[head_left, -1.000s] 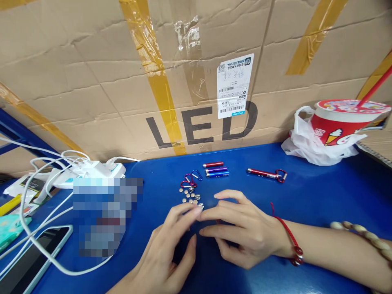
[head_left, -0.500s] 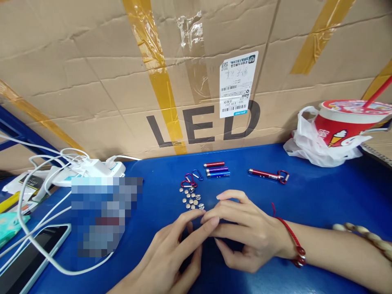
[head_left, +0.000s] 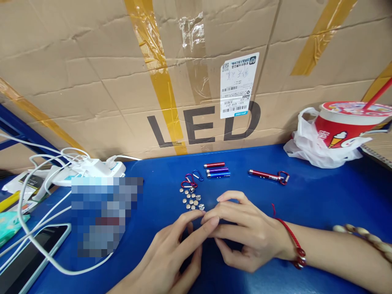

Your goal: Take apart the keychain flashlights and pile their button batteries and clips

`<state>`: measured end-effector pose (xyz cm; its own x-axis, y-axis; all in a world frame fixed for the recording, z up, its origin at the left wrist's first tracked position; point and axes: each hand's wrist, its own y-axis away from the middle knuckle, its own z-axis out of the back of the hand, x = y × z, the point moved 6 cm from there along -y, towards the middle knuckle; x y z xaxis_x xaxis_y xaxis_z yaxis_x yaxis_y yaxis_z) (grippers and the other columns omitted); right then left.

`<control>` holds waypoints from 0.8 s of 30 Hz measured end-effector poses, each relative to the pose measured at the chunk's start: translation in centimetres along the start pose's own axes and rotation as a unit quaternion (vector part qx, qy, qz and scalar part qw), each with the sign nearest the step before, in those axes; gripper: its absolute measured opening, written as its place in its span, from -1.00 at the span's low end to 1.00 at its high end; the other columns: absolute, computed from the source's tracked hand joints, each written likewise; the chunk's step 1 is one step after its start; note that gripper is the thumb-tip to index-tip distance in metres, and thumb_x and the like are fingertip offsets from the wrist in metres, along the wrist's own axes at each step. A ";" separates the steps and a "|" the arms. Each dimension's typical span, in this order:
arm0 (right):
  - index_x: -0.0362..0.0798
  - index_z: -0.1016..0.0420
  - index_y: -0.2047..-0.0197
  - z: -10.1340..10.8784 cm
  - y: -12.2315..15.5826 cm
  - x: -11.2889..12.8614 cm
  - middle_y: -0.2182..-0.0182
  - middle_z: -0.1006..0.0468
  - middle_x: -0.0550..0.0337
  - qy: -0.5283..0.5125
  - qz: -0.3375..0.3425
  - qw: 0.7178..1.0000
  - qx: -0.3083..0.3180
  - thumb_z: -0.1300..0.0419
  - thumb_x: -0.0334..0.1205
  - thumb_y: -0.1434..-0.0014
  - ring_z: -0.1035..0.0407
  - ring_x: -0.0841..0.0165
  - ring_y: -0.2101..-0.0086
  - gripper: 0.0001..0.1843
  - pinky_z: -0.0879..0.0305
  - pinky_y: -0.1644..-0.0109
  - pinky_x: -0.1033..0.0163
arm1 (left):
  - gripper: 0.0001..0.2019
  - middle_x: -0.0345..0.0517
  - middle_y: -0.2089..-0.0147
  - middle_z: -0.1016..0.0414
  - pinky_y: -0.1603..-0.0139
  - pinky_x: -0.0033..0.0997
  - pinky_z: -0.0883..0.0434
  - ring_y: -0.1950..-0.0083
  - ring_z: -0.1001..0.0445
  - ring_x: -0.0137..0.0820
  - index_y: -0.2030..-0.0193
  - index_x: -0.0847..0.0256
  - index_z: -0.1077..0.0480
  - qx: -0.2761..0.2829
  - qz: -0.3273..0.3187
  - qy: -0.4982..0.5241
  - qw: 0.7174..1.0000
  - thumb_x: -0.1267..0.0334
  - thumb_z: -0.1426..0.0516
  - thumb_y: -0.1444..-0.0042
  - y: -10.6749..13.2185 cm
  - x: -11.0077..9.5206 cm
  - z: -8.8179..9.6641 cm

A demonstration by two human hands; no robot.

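My left hand (head_left: 174,253) and my right hand (head_left: 249,234) rest at the front of the blue table (head_left: 159,175), fingertips touching. Their fingers are loosely bent and apart, with nothing visible in them. Just beyond lie several button cells (head_left: 188,206) and small silver metal parts (head_left: 201,207). Behind these are red carabiners (head_left: 185,184) and a blue carabiner (head_left: 199,177). A red penlight (head_left: 216,165), a purple penlight (head_left: 219,170) and a blue penlight (head_left: 219,175) lie side by side. Farther right is another red penlight (head_left: 263,174) with a red carabiner (head_left: 287,178) at its end.
A large cardboard box (head_left: 101,81) stands along the back. At the left are a power strip (head_left: 101,168) with white cables, a phone (head_left: 33,261) and a blurred-out patch. A red cup (head_left: 337,128) in a white plastic bag (head_left: 324,157) stands at the back right.
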<state>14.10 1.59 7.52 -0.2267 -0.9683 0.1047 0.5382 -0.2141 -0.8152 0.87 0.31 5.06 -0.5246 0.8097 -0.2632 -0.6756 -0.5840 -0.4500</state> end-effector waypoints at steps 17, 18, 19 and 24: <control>-0.13 -0.41 0.28 0.0 0.0 -0.1 0.32 -0.51 0.18 -0.004 -0.007 1.000 0.009 -0.07 -0.47 0.00 -0.37 0.51 0.42 -0.81 -0.15 0.07 0.20 | -0.47 -0.02 -0.16 -0.18 0.01 -0.61 -0.39 0.05 -0.38 -0.54 -0.31 0.13 -0.02 0.003 0.001 -0.015 1.000 0.47 0.08 -0.21 0.0 0.0 0.1; -0.13 -0.41 0.28 0.0 0.0 -0.1 0.33 -0.51 0.19 -0.004 -0.006 1.000 0.009 -0.07 -0.48 -0.01 -0.37 0.51 0.42 -0.81 -0.15 0.07 0.20 | -0.48 -0.02 -0.16 -0.18 0.00 -0.60 -0.38 0.05 -0.38 -0.54 -0.31 0.14 -0.02 0.004 0.003 -0.015 1.000 0.47 0.07 -0.21 0.0 0.0 0.1; -0.13 -0.40 0.28 0.0 0.1 -0.1 0.34 -0.51 0.19 -0.003 -0.006 1.000 0.008 -0.06 -0.48 -0.01 -0.37 0.50 0.42 -0.81 -0.15 0.08 0.20 | -0.48 -0.02 -0.16 -0.18 -0.01 -0.60 -0.38 0.04 -0.38 -0.54 -0.31 0.14 -0.03 0.003 0.003 -0.014 1.000 0.47 0.07 -0.21 0.1 -0.1 0.1; -0.13 -0.39 0.27 -0.1 0.2 0.0 0.37 -0.50 0.19 0.000 -0.008 1.000 0.010 -0.06 -0.48 -0.01 -0.37 0.48 0.40 -0.80 -0.14 0.09 0.19 | -0.48 -0.01 -0.17 -0.18 -0.01 -0.58 -0.39 0.02 -0.38 -0.53 -0.31 0.14 -0.01 -0.005 0.009 -0.016 1.000 0.46 0.08 -0.21 0.1 0.0 0.2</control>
<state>14.07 1.58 7.30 -0.2347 -0.9649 0.1175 0.5507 -0.2316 -0.8019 0.74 0.21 5.15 -0.5528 0.7966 -0.2448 -0.6606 -0.5979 -0.4540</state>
